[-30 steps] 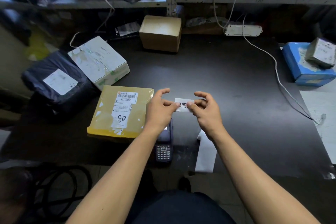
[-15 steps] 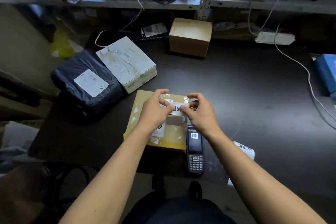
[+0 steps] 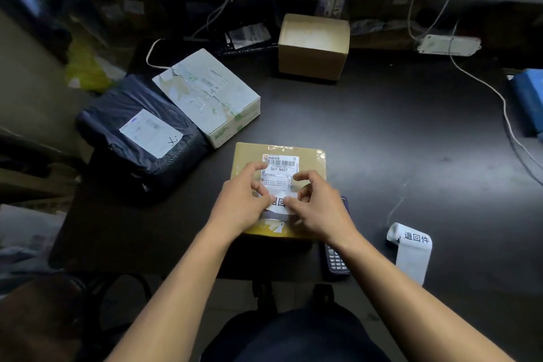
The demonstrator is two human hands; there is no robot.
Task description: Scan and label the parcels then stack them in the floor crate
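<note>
The flat yellow parcel (image 3: 279,185) lies shut on the dark table (image 3: 396,156), near its front edge, contents hidden. Above it, the left hand (image 3: 241,203) and right hand (image 3: 320,209) each pinch 1 end of a small white label (image 3: 279,201), held low over the parcel's top, forearms converging.

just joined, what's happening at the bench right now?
A person is labelling the yellow parcel on the dark table. The left hand and right hand pinch a small white sticker over the parcel's top, just below its shipping label. The handheld scanner lies beside the parcel under the right forearm. A black bag parcel and a white box sit to the left.
</note>
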